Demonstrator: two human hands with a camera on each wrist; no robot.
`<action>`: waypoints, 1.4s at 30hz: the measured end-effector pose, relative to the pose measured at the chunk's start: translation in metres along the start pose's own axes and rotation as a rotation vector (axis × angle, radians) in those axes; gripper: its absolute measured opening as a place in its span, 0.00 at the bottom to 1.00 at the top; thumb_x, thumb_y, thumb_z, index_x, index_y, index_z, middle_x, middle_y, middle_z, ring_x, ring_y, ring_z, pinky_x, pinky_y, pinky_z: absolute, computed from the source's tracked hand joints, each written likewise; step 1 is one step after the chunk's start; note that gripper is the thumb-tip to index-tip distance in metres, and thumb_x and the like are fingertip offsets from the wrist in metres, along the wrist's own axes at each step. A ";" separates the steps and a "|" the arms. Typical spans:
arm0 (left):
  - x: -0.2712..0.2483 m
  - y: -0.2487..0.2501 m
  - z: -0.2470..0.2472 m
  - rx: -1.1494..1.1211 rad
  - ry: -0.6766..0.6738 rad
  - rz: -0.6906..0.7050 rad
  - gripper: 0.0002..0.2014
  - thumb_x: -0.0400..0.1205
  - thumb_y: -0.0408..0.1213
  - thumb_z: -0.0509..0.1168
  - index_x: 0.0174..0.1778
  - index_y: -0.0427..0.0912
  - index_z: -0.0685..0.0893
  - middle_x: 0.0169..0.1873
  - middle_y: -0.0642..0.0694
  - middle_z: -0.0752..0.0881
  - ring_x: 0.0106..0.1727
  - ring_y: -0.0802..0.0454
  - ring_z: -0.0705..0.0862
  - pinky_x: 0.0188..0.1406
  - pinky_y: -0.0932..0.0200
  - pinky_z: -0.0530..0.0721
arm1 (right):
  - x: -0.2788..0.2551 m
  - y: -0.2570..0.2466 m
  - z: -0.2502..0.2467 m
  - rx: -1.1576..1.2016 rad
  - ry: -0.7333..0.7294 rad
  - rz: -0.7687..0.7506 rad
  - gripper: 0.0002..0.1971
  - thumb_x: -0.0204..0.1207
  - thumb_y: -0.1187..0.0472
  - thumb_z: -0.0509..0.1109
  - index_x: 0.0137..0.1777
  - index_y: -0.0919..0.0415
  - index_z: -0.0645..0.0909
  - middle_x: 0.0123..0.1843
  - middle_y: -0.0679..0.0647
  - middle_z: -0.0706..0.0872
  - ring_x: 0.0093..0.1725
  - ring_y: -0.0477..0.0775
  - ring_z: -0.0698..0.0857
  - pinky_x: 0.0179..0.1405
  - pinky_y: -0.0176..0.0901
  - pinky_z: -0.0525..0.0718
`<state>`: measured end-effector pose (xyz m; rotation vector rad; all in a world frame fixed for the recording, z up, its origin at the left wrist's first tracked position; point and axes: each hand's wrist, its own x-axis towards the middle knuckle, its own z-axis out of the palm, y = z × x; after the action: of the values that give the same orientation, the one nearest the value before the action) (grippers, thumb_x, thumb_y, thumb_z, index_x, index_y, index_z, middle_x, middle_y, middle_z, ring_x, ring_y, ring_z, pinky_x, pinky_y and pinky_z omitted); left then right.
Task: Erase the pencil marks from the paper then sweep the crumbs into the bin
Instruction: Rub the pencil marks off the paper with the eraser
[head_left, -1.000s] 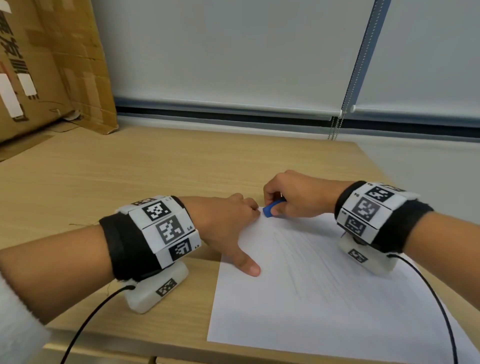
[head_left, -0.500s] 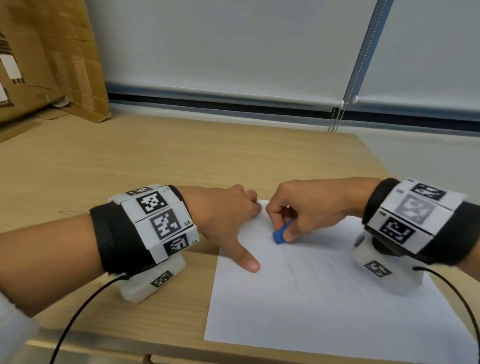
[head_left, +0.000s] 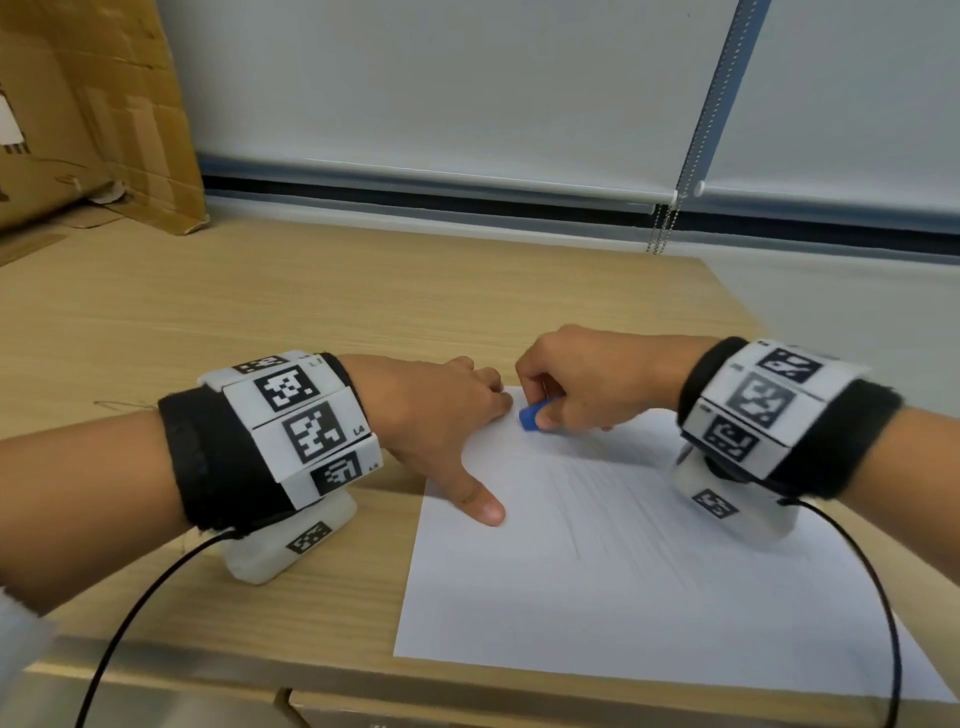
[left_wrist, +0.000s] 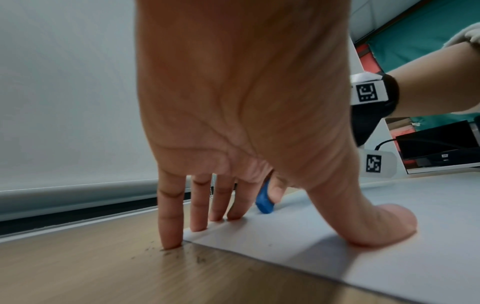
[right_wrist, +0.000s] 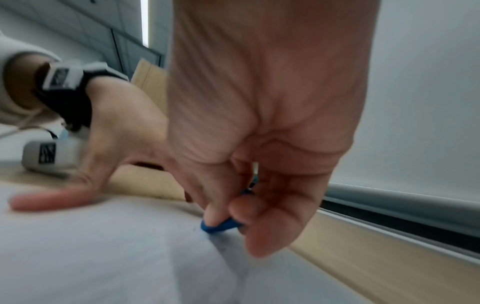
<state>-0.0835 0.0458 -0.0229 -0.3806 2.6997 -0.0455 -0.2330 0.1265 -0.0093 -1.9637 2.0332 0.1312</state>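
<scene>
A white sheet of paper (head_left: 597, 582) with faint pencil lines lies on the wooden table (head_left: 311, 312). My right hand (head_left: 582, 384) pinches a small blue eraser (head_left: 531, 415) and presses it on the paper near its far left corner. The eraser (left_wrist: 264, 199) also shows past my left hand, and the eraser (right_wrist: 221, 225) sits between thumb and fingers in the right wrist view. My left hand (head_left: 447, 421) lies spread, its thumb and fingertips (left_wrist: 233, 214) pressing the paper's left edge flat. Dark crumbs (left_wrist: 200, 259) lie on the wood by the little finger.
Flattened cardboard (head_left: 88, 114) leans against the wall at the far left. Window blinds with a bead chain (head_left: 662, 228) hang behind the table. The table's right edge (head_left: 737, 301) drops off beside the paper. Black cables (head_left: 130, 623) trail from both wrist cameras.
My right hand has slid the eraser back up toward the paper's far left corner after a stroke down the sheet. The left hand has kept its place.
</scene>
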 end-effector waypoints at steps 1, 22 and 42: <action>-0.001 0.000 0.000 0.000 -0.004 -0.004 0.53 0.67 0.73 0.67 0.83 0.45 0.59 0.75 0.51 0.65 0.70 0.52 0.64 0.70 0.48 0.74 | 0.002 0.000 0.001 -0.003 0.060 0.007 0.08 0.76 0.59 0.71 0.36 0.54 0.77 0.34 0.52 0.84 0.29 0.55 0.87 0.28 0.43 0.84; 0.001 -0.001 -0.001 0.005 -0.007 -0.013 0.52 0.66 0.74 0.67 0.80 0.44 0.63 0.72 0.52 0.68 0.66 0.52 0.66 0.68 0.48 0.75 | 0.016 -0.001 -0.012 0.014 -0.040 0.046 0.05 0.74 0.61 0.74 0.38 0.56 0.81 0.36 0.50 0.83 0.37 0.60 0.90 0.34 0.47 0.87; -0.001 0.003 -0.005 0.000 -0.034 0.019 0.51 0.69 0.71 0.67 0.84 0.54 0.56 0.79 0.49 0.63 0.74 0.50 0.63 0.71 0.48 0.72 | -0.013 -0.012 -0.002 0.092 -0.168 0.026 0.05 0.75 0.60 0.73 0.39 0.58 0.82 0.34 0.48 0.82 0.36 0.60 0.91 0.29 0.37 0.85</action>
<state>-0.0850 0.0490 -0.0184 -0.3529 2.6690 -0.0332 -0.2210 0.1377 -0.0023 -1.8072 1.9236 0.1976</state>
